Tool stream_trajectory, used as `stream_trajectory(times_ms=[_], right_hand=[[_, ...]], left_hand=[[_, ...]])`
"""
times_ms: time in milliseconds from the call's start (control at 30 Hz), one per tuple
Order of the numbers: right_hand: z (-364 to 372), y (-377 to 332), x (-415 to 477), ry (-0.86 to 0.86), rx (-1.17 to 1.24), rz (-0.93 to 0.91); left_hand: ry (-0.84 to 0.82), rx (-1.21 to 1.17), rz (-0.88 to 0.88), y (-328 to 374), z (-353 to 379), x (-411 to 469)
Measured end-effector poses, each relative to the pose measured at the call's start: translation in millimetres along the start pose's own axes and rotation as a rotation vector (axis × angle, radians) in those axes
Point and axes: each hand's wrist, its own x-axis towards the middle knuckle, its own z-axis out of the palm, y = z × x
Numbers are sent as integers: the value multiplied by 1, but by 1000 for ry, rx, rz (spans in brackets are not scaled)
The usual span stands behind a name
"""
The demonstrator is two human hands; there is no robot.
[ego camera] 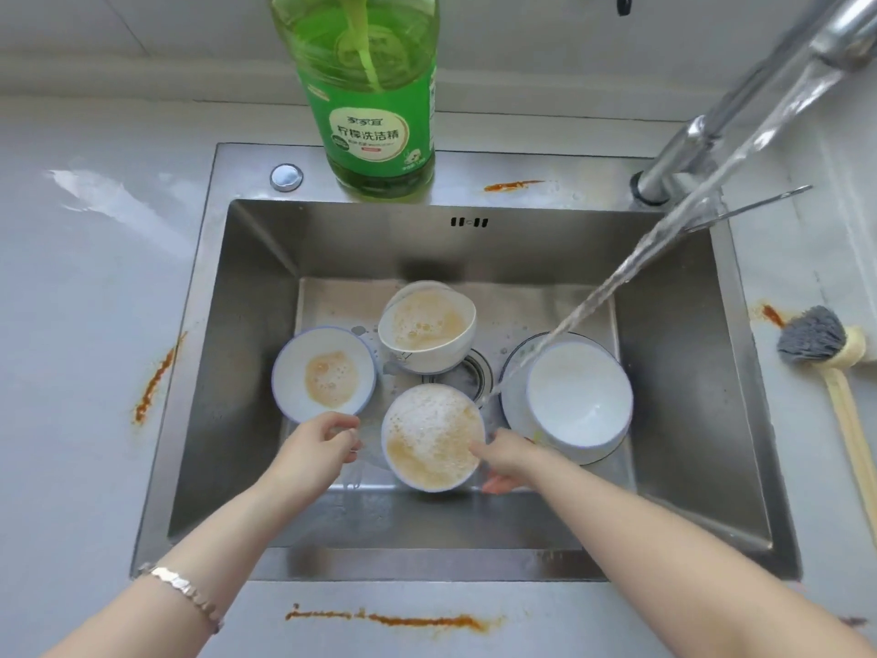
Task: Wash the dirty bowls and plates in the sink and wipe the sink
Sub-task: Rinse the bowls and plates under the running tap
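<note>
The green bottle (375, 135) on the sink's (247, 372) back rim reads 柠檬洗洁精. Orange stains (152, 387) streak the grey countertop (71, 325). At the basin's front, the right hand (508, 460) grips the rim of a foamy bowl (432, 436). The left hand (322, 444) hovers beside it, fingers curled, its hold unclear.

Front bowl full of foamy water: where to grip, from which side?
Grip the front bowl at its right rim, coming from the right, as the right hand does: thumb on rim, fingers under. It sits upright, brim-full of foam, so keep it level.
</note>
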Motion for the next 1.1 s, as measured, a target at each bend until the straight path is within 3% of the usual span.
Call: stream_trajectory(times_ms=[67,133,400,767,833,967,1100], right_hand=[[8,-4,13,-65,294,-1],[13,-6,15,-19,373,-38],[13,-1,-8,245,-68,-343],[-21,8,-101,576,-180,-744],[-31,3,-119,709,-276,-875],[-49,-1,-143,1039,-406,-1323],[-62,1,-159,1199,-407,-1428]], left_hand=[[-3,-5,21,-4,-4,3],[-11,-7,32,-8,-6,5],[-31,-47,20,-14,-15,-1],[27,-119,90,19,-33,-35],[28,-127,112,29,-30,-42],[6,-119,169,48,-19,-55],[-2,-109,221,61,-7,-63]])
